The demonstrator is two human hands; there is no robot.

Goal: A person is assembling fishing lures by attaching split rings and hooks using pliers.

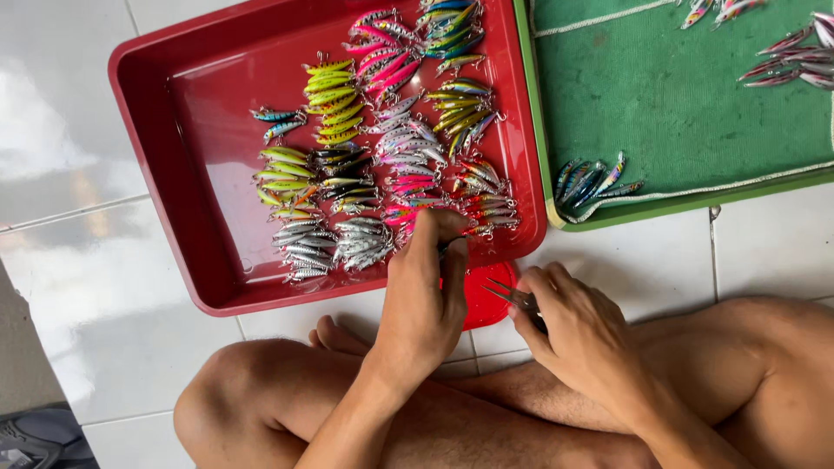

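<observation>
My left hand [426,287] reaches into the near edge of a red plastic tray [187,148], its fingertips pinched on a small fishing lure [445,246] that is mostly hidden by the fingers. Sorted groups of fishing lures [382,148] fill the tray: yellow-green, pink, silver, dark and red ones. My right hand [578,330] is closed around metal pliers [512,295] whose tips point left toward my left hand. A small red lid or dish [486,300] lies under the two hands on the tile floor.
A green tray with a green towel [678,104] sits to the right, with blue lures [591,181] at its near edge and pinkish ones [795,56] at the far right. My bare crossed legs [521,408] fill the bottom. White floor tiles [69,217] surround everything.
</observation>
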